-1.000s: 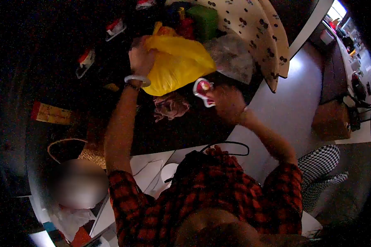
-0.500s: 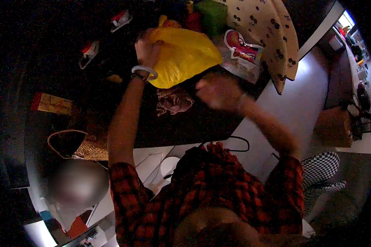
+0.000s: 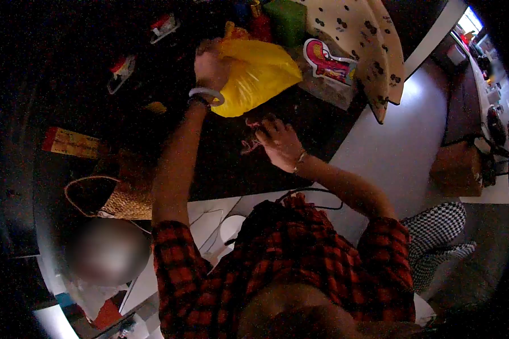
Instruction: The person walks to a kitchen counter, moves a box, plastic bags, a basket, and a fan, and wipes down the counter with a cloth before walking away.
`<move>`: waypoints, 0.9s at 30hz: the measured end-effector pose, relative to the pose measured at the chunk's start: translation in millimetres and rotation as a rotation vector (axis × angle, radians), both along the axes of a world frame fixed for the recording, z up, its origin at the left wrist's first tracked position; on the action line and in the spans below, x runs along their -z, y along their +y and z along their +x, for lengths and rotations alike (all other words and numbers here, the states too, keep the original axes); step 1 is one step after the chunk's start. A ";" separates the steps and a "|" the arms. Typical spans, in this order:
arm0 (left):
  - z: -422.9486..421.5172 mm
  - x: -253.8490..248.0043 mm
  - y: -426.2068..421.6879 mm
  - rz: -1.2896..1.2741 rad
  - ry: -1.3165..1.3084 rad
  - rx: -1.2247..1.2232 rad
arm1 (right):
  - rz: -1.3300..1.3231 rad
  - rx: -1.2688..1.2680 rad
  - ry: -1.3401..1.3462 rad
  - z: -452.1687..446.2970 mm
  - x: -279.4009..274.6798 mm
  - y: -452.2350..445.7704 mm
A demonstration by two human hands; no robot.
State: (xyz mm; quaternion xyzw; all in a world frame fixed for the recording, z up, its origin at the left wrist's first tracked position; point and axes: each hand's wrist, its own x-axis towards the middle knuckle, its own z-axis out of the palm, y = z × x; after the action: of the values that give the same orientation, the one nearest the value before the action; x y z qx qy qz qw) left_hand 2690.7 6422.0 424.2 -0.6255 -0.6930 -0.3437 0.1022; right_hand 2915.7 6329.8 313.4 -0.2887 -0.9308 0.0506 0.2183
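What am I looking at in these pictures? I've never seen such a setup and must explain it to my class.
There's no machine: a person works bare-handed, and a camera worn on the head looks down past the checked shirt. On the dark tabletop, the left hand holds a yellow bag. The right hand is at a crumpled cloth; its grip is unclear. Beyond lie a red cutout on a clear bag and a green object.

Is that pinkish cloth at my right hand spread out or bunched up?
Bunched up, as far as it shows: the pinkish cloth is wrinkled, with no flat stretch visible, though your right hand hides part.
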 end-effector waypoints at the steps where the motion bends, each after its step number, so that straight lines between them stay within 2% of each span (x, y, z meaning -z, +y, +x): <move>1: -1.9 -1.1 0.3 0.017 0.005 0.030 | -0.050 -0.036 0.042 9.6 -13.7 0.8; 5: -22.9 14.4 8.6 0.079 0.090 0.145 | -0.055 0.107 0.154 38.4 -31.7 56.1; 8: -14.7 -9.2 -13.7 -0.039 0.119 0.173 | -0.064 0.198 0.225 37.3 -29.2 88.8; 10: 2.5 -22.9 -29.8 -0.246 0.000 0.140 | -0.153 0.168 0.046 27.2 -15.3 95.0; 11: 3.9 -21.2 -29.1 -0.244 -0.002 0.137 | 0.203 0.272 -0.070 21.1 -7.8 86.2; 12: 4.9 -15.8 -27.8 -0.213 -0.012 0.137 | 0.203 0.264 -0.073 22.0 -9.2 90.9; 14: 5.3 -3.7 -33.6 -0.193 -0.029 0.144 | -0.229 0.058 -0.144 30.1 -14.4 97.9; 16: 3.9 3.6 -38.6 -0.080 -0.047 0.090 | -0.751 -0.081 -0.085 46.4 -84.3 87.0; 17: 2.9 6.4 -42.2 -0.044 -0.055 0.070 | -0.607 -0.143 0.121 53.3 -100.9 81.4; 20: 4.5 6.1 -72.6 0.139 0.034 0.070 | -0.606 -0.075 0.135 60.2 -102.2 89.5; 22: 5.7 6.3 -96.5 0.257 0.100 0.067 | -0.384 -0.172 0.184 46.3 -91.7 69.1; 23: 10.3 8.7 -106.6 0.353 0.067 0.053 | -0.390 -0.173 0.185 36.0 -77.8 59.6; 24: 14.8 11.9 -120.1 0.346 0.068 0.050 | -0.553 -0.125 0.219 24.1 -57.0 49.5; 26: 23.8 21.9 -149.7 0.133 -0.209 0.103 | -0.724 -0.078 0.250 10.2 -22.0 35.9; 27: 31.4 31.6 -164.1 0.070 -0.280 0.137 | -0.316 0.002 0.131 5.7 -7.6 30.9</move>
State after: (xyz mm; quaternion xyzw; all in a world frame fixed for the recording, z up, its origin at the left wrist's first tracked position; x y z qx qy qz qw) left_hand 2722.1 6257.9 392.6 -0.6135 -0.6436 -0.4576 0.0027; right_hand 2921.5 6360.7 321.0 -0.3166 -0.8947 0.2150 0.2303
